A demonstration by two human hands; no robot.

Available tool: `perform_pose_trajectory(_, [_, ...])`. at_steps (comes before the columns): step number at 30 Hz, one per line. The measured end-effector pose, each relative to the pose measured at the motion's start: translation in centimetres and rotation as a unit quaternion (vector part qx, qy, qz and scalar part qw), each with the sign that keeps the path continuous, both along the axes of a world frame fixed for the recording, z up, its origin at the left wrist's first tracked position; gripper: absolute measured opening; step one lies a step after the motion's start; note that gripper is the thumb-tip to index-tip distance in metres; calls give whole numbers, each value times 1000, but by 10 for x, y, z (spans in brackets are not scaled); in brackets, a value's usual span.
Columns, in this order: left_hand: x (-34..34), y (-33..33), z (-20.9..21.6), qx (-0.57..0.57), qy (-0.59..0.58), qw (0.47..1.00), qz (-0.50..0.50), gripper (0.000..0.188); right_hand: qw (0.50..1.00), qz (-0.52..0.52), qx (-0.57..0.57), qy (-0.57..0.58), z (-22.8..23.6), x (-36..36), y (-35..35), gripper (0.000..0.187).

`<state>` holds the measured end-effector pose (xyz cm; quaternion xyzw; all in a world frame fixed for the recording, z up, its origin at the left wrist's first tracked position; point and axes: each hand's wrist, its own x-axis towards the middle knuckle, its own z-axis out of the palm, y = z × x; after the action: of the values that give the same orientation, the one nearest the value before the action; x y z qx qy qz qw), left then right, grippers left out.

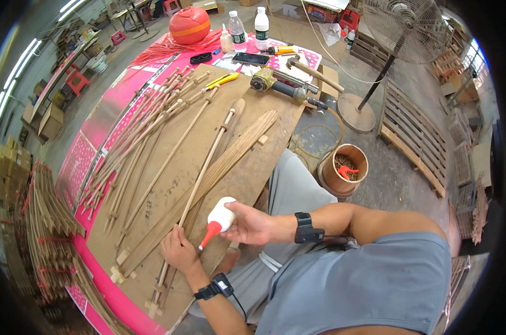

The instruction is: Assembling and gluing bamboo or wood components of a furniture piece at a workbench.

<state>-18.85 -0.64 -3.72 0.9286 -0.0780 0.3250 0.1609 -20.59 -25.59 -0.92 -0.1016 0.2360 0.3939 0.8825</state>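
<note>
No wording can be read, though at twelve o'clock the left clear bottle [235, 25] and the right clear bottle [262, 21] each bear a dark green label [262, 36] with print too small to decipher

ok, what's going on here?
A person's right hand holds a white squeeze bottle, its red nozzle angled down beside the left hand, whose fingers are on a slim wooden rod lying on a brown board. More rods lie to the left. A power tool and hammer rest farther off, unheld.
</note>
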Motion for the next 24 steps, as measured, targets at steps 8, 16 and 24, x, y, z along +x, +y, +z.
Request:
perform_pose_trajectory(8, [-1,-3,6,-6,13,1000,9,17,813,-297,-339,-368,15,62,-100,46])
perform_pose_trajectory(16, [-5,-1,5,26,-5,1000,7,17,622,-388,-542,-411,25,114,-151,63])
perform_pose_trajectory(24, [-4,1,1,53,-35,998,12,17,503,-379,-661,-408,27,122,-144,66])
